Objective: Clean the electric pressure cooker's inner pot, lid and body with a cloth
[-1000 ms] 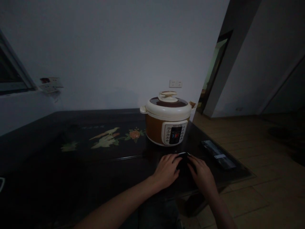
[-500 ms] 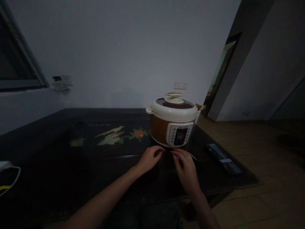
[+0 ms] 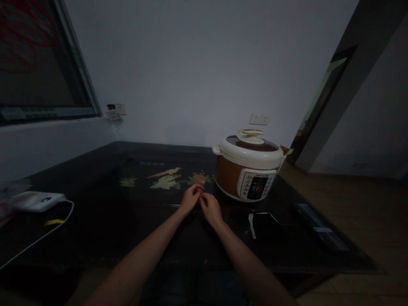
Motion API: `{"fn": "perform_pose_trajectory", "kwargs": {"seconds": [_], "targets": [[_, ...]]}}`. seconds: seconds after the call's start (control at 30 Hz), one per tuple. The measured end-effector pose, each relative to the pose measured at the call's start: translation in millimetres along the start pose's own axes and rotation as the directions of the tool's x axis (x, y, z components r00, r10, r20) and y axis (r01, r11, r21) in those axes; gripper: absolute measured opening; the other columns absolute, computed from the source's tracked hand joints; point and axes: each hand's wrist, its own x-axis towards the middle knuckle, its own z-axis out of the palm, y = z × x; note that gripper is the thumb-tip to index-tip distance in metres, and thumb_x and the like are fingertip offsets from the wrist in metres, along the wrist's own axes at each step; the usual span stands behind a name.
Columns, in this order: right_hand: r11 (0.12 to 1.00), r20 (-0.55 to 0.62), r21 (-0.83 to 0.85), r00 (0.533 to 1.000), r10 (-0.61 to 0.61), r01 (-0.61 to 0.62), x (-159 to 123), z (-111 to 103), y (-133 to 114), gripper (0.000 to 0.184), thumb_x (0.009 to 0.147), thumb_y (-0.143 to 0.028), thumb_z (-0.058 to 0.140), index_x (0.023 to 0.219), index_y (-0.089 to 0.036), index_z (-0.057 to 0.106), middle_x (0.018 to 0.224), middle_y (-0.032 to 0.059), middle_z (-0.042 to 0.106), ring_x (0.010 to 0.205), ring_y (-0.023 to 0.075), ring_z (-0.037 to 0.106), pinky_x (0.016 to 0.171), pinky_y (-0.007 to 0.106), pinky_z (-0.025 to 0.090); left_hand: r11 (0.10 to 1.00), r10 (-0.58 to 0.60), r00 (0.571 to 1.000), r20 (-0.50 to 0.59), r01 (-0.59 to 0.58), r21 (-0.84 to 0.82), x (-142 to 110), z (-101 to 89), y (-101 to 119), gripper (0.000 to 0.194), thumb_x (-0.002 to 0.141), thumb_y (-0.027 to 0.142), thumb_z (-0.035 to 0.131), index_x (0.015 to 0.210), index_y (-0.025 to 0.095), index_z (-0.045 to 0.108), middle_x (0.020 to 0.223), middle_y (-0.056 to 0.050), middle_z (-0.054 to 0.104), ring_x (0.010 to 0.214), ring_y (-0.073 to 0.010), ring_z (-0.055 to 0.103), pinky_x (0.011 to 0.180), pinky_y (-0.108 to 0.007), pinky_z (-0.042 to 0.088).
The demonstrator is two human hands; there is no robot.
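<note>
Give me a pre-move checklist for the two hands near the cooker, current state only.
1. Both hands in view: ok. Left hand and right hand sit close together over the dark table.
2. Hands holding something: cannot tell. The fingertips meet, but the light is too dim to show anything between them.
3. Clearance from pressure cooker: ok. It stands to the right of the hands and apart from them.
4. Cooker lid seated: ok, it sits level on the pot.
5. Dark flat object beside the right forearm: ok, it lies on the table untouched.
6. White device and its cable at far left: ok, well away from both hands.
</note>
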Motion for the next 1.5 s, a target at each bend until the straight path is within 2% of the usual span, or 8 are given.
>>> {"fn": "perform_pose_trajectory", "kwargs": {"seconds": [0.23, 0.5, 0.73, 1.5], "targets": [[0.998, 0.056, 0.044, 0.997, 0.045, -0.048, 6.6, 8.6, 11.1, 0.022, 0.091, -0.035, 0.055, 0.098, -0.015, 0.061, 0.096, 0.0036, 0.064, 0.085, 0.0157, 0.062, 0.078, 0.037, 0.052, 0.999, -0.024, 0.998, 0.056, 0.022, 0.041, 2.6, 2.7, -3.9, 0.024, 0.091, 0.035, 0.054, 0.101, 0.014, 0.061, 0.094, -0.004, 0.064, 0.081, -0.0159, 0.063, 0.075, -0.037, 0.053], [0.993, 0.079, 0.106, 0.996, 0.052, -0.060, 7.9, 5.6, 11.4, 0.022, 0.092, -0.035, 0.054, 0.098, -0.015, 0.061, 0.095, 0.0033, 0.064, 0.083, 0.0152, 0.062, 0.077, 0.036, 0.052, 0.997, -0.024, 0.998, 0.064, 0.020, 0.070, 1.2, 1.4, 1.5, 0.025, 0.091, 0.035, 0.053, 0.102, 0.014, 0.061, 0.095, -0.005, 0.064, 0.083, -0.0163, 0.063, 0.077, -0.038, 0.053], [0.993, 0.111, 0.085, 0.991, 0.078, -0.088, 10.6, 1.9, 12.1, 0.022, 0.092, -0.036, 0.054, 0.098, -0.016, 0.062, 0.096, 0.0035, 0.064, 0.083, 0.0148, 0.062, 0.076, 0.035, 0.052, 0.991, -0.031, 0.995, 0.093, 0.019, 0.133, 2.1, 1.0, 3.6, 0.023, 0.091, 0.034, 0.055, 0.098, 0.014, 0.062, 0.099, -0.005, 0.065, 0.090, -0.0181, 0.062, 0.082, -0.040, 0.051], [0.996, 0.155, -0.004, 0.984, 0.087, -0.087, 11.1, -6.0, 7.0, 0.022, 0.092, -0.036, 0.054, 0.097, -0.016, 0.062, 0.094, 0.0030, 0.064, 0.080, 0.0140, 0.062, 0.073, 0.034, 0.053, 0.983, -0.008, 0.993, 0.118, -0.014, 0.184, 0.2, -0.2, 8.2, 0.023, 0.091, 0.035, 0.054, 0.096, 0.014, 0.063, 0.098, -0.005, 0.065, 0.090, -0.0180, 0.063, 0.083, -0.040, 0.051]]}}
